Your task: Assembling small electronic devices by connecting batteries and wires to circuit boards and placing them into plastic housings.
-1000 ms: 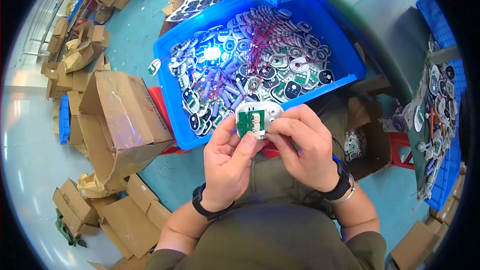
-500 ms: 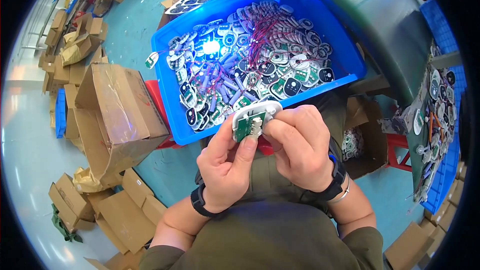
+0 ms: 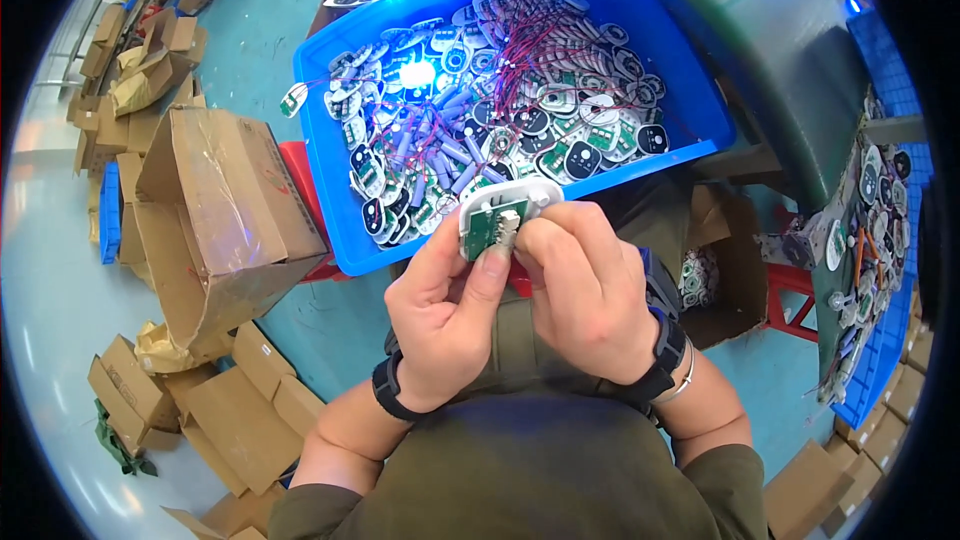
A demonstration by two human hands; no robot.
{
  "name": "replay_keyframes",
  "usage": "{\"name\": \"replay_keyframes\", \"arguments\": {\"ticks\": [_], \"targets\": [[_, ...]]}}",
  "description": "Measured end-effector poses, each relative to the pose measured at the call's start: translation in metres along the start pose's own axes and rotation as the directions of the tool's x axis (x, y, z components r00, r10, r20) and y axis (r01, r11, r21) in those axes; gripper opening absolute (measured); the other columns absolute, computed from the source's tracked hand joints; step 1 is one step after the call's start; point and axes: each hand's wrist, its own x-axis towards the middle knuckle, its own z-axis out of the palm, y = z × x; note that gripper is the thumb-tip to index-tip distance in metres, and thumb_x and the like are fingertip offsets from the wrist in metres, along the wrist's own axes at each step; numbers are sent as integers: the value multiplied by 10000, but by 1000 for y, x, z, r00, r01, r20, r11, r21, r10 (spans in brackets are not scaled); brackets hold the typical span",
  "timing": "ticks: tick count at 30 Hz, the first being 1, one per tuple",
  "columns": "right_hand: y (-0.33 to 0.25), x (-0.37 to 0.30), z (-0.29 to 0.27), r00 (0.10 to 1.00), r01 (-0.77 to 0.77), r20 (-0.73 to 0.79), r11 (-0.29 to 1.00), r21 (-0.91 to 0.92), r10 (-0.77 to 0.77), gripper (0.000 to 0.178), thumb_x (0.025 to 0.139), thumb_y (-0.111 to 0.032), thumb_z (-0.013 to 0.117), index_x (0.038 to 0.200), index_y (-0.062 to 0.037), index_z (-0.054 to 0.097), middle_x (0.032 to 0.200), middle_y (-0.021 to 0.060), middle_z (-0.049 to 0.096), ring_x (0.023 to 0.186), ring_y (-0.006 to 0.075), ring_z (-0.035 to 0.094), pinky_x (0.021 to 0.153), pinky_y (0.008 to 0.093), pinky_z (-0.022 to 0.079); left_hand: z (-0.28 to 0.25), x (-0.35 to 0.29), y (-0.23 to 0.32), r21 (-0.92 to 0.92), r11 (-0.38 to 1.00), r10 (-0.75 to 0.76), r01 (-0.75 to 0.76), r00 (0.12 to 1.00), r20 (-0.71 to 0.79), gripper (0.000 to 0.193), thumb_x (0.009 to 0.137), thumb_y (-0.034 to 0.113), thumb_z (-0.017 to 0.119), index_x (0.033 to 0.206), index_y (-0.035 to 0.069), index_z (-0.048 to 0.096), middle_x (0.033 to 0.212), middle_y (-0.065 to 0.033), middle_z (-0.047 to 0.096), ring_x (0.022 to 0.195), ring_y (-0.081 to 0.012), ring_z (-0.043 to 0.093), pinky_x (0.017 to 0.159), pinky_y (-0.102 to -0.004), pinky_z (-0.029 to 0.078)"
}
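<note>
Close in front of my body, my left hand [image 3: 440,312] grips a white plastic housing [image 3: 541,191] with a green circuit board [image 3: 480,230] in its inner face. Its thumb presses at the lower edge of the board. A white connector block [image 3: 508,227] stands out from the board. My right hand [image 3: 592,305] is closed, its thumb and index finger pinched together at the connector's right side; what lies between those fingertips is hidden. Just beyond is a large blue bin [image 3: 640,169], heaped with similar housings, purple cylindrical cells [image 3: 462,178] and red wires [image 3: 520,60].
A brown cardboard box [image 3: 240,210] stands left of the bin beside a red stool [image 3: 300,165]. One housing [image 3: 293,100] hangs over the bin's left rim. At right is a green-edged table [image 3: 850,270] with more parts. Flattened cartons [image 3: 235,430] lie at lower left.
The view has shifted slightly, with the bin sitting a little higher. My right fingertips have moved down along the connector. My left hand keeps its grip on the housing.
</note>
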Motion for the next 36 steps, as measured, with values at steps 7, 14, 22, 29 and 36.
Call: {"name": "replay_keyframes", "arguments": {"ticks": [7, 14, 22, 29, 36], "targets": [[5, -1, 5, 985, -118, 132, 991, 64, 108, 212, 678, -15, 552, 888, -4, 522, 813, 102, 507, 615, 210, 552, 489, 263, 453, -7, 11, -7, -195, 961, -198, 195, 980, 7, 306, 869, -5, 465, 1171, -48, 445, 1090, -123, 553, 981, -175, 546, 838, -307, 448], [34, -1, 1, 970, -175, 202, 961, 214, 132, 230, 677, -28, 645, 882, -29, 539, 835, 114, 536, 743, 282, 556, 630, 346, 468, -39, 24, -21, -387, 882, -336, 269, 934, -118, 240, 854, 26, 505, 1084, -40, 486, 1022, -134, 583, 926, -222, 590, 826, -368, 483], [109, -8, -12, 906, -385, 222, 919, 85, 359, 74, 743, -10, 584, 809, -1, 552, 750, 128, 543, 694, 290, 550, 610, 337, 437, -83, 49, -31, -411, 883, -321, 228, 931, -175, 190, 864, 49, 487, 1050, 19, 501, 1039, -125, 585, 948, -224, 591, 845, -375, 484], [203, -7, 35, 712, -424, 589, 903, -71, 381, 155, 762, -115, 576, 890, -29, 593, 836, 156, 589, 793, 307, 572, 672, 370, 450, -75, 71, -42, -453, 837, -416, 305, 894, -165, 186, 863, 48, 486, 1044, 19, 513, 1021, -142, 594, 915, -237, 607, 818, -377, 498], [232, 7, 64, 473, -245, 762, 897, -369, 442, 277, 674, -163, 636, 947, -117, 618, 819, 109, 616, 783, 274, 592, 658, 382, 471, -71, 83, -50, -454, 819, -474, 351, 859, -192, 203, 860, 55, 496, 1052, -12, 499, 987, -150, 606, 877, -242, 622, 824, -381, 490]]}}
